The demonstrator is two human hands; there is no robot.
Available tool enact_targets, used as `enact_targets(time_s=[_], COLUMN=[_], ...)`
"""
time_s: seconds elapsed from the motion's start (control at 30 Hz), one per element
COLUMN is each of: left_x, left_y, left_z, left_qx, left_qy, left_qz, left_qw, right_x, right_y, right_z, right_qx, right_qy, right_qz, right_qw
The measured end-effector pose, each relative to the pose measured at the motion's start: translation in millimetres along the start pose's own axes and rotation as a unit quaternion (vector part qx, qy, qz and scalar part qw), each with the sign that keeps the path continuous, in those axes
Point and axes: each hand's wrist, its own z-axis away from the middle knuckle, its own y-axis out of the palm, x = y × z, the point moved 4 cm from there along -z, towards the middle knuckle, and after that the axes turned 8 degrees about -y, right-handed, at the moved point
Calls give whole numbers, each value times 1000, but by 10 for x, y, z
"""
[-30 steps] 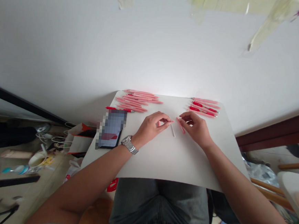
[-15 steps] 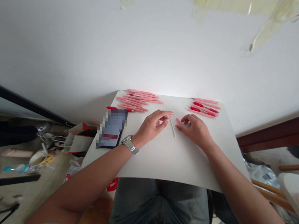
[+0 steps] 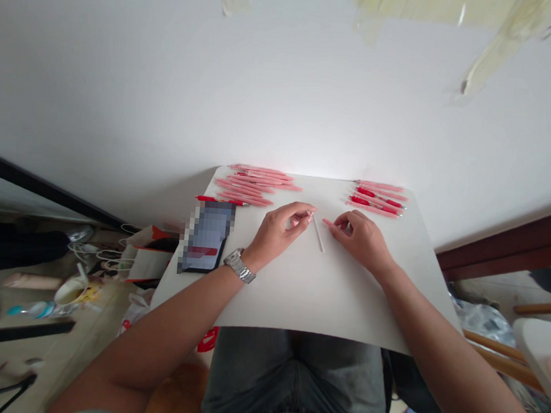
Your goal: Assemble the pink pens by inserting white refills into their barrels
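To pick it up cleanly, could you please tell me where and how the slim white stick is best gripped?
Pinch the slim white stick across its width near its closer end, probably from above and the person's side: it is thin and straight, that end points toward the person, and its far end sits close to the left hand.

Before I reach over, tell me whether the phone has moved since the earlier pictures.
No. The phone lies in the same place against the left edge of the table, with no visible shift either way.
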Motion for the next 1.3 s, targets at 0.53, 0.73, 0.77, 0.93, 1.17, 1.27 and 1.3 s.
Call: enact_targets(time_s=[0.53, 0.73, 0.77, 0.93, 1.17, 1.27, 1.3], left_x=[32, 59, 64, 76, 99, 103, 102], left_y=[-13, -7, -6, -6, -4, -3, -3], left_z=[-5, -9, -9, -11, -10, -8, -7], left_qx=[-11, -16, -16, -17, -21, -23, -23], left_qy=[-39, -37, -38, -24, -29, -44, -50], left_qz=[75, 78, 78, 75, 72, 77, 80], left_qw=[996, 996, 996, 997, 997, 996, 995], right_x=[151, 158, 158, 157, 154, 169, 173], right_y=[-56, -41, -38, -22, -22, -40, -44], right_z=[-10, -5, -5, -2, -8, -10, -9], right_qx=[-18, -17, -19, -26, -38, -40, -40], right_qy=[58, 59, 58, 56, 45, 43, 44], right_qz=[-300, -378, -386, -411, -418, -411, -410], right_qw=[952, 924, 920, 910, 906, 910, 910])
